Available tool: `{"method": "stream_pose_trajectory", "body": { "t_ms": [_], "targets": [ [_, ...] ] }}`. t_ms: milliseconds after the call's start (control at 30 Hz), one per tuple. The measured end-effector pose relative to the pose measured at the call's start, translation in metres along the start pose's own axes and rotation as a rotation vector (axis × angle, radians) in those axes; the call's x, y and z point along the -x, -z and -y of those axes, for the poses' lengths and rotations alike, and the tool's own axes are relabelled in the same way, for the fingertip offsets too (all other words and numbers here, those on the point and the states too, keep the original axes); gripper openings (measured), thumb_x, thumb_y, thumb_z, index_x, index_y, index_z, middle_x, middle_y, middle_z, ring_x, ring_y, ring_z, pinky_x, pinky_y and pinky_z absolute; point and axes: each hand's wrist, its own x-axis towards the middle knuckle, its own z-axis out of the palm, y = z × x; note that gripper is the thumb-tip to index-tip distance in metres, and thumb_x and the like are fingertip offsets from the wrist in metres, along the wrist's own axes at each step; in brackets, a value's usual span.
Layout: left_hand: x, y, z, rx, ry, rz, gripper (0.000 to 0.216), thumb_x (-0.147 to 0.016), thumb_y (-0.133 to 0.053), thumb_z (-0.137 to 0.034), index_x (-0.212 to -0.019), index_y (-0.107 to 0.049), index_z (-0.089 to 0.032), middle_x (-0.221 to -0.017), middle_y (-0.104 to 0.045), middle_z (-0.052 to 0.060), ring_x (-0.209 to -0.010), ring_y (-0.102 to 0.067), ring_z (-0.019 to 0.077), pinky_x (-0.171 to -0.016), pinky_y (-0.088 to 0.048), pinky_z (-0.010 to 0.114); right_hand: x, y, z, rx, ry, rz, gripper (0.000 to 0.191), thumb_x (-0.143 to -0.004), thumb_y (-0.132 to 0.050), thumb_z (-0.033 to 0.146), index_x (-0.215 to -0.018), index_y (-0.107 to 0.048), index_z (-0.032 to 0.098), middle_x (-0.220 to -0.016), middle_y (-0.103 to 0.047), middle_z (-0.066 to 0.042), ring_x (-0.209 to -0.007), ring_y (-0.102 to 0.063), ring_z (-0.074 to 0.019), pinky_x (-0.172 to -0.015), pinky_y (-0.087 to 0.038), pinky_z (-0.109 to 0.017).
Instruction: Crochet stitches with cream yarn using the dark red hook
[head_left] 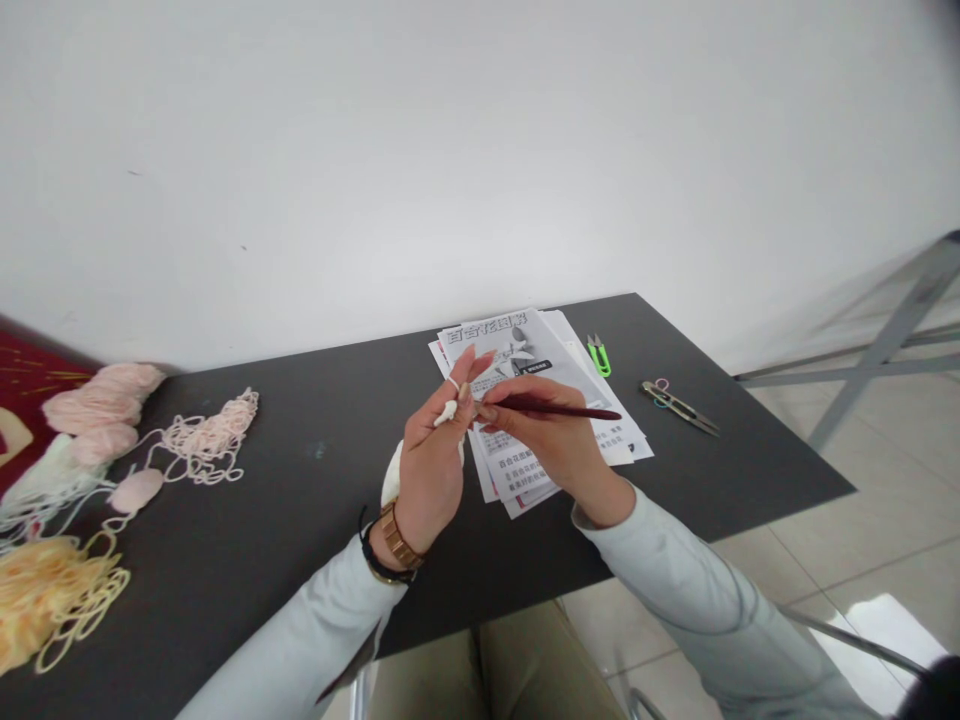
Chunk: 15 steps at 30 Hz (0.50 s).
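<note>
My right hand [551,425] is closed round the dark red handle of a crochet hook [574,409], whose tip points left toward my other hand. Pinched in my left hand [435,460] is a small piece of white crochet work [447,411], with a strand of white yarn looped over a raised finger. More white yarn [391,475] shows behind that hand's wrist side. The two hands meet fingertip to fingertip above some printed sheets [525,470]. The hook's tip and the stitches at it are mostly hidden by my fingers.
Pink yarn [210,437], a pink ball [136,491] and yellow yarn [56,595] lie on the left of the dark table [315,400]. Green thread snips [599,355] and metal snips [679,406] lie right of the sheets. A white wall [375,180] stands behind the table.
</note>
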Motion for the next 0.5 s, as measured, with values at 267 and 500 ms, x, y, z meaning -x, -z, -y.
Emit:
{"method": "stream_pose_trajectory", "body": {
  "t_ms": [267, 500],
  "targets": [
    [0.003, -0.001, 0.003, -0.025, -0.016, 0.068, 0.037, -0.092, -0.062, -0.031, -0.128, -0.065, -0.035, -0.138, -0.063, 0.002, -0.136, -0.05, 0.0215, -0.117, -0.032, 0.036, -0.002, 0.003, -0.001, -0.005, 0.069, -0.009, 0.015, -0.063, -0.087, 0.022, -0.072, -0.075, 0.024, -0.073, -0.076, 0.002, -0.067, -0.072, -0.0142, -0.068, -0.064, -0.029],
    [-0.019, 0.017, -0.014, -0.482, -0.004, 0.151, 0.028, -0.084, -0.07, -0.037, -0.107, -0.078, -0.023, -0.106, -0.078, 0.006, -0.106, -0.067, 0.0266, -0.097, -0.049, 0.038, -0.005, 0.012, -0.002, -0.09, -0.082, -0.041, 0.019, -0.063, -0.088, 0.022, -0.074, -0.073, 0.021, -0.072, -0.076, 0.002, -0.066, -0.073, -0.0125, -0.062, -0.062, -0.023]
  ]
}}
